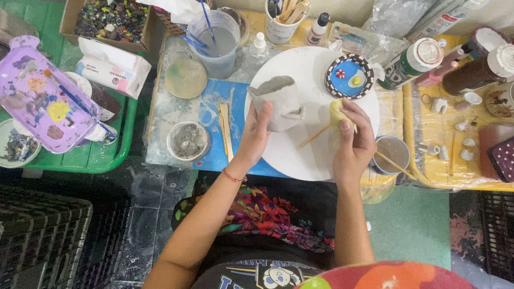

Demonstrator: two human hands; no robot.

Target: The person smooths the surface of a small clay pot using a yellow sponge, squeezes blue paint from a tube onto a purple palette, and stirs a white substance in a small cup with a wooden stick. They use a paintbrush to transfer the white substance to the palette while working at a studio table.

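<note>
Bare forearms; thin red bracelet (232, 176) on left wrist; dark printed shirt; floral multicoloured lap cloth.

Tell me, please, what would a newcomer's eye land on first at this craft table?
Probably the grey clay cup held by the left hand over the round white board at centre. Beside it, the right hand presses a yellow sponge while holding a thin wooden stick. At far left, a purple paint-smeared palette lies on a green tray.
</note>
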